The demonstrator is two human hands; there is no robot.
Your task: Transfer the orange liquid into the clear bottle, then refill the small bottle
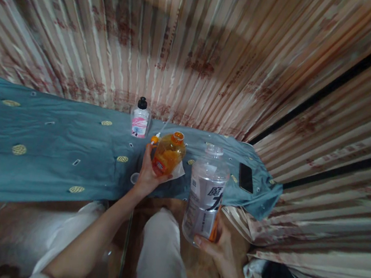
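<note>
left hand: the left hand (147, 177) is wrapped around the lower part of an orange bottle (168, 154), fingers closed on its label side.
orange bottle: tilted a little, its mouth open at the top, held just above the near edge of the blue cloth (47, 145); a small orange cap (155, 139) shows beside its shoulder, by the fingertips.
right hand: the right hand (216, 243) grips the bottom of a clear bottle (205, 194), fingers curled under and around its base.
clear bottle: upright, open at the neck, with a grey and white label; held in front of the knees, just right of the orange bottle and apart from it.
paper: a white sheet (178, 171) lies on the cloth under the orange bottle.
small bottle: a small clear bottle with a black cap and pink label (140, 118) stands at the far edge of the cloth.
phone: a dark phone (246, 177) lies flat on the cloth's right end.
backdrop: striped patterned curtain (200, 47) hangs behind.
</note>
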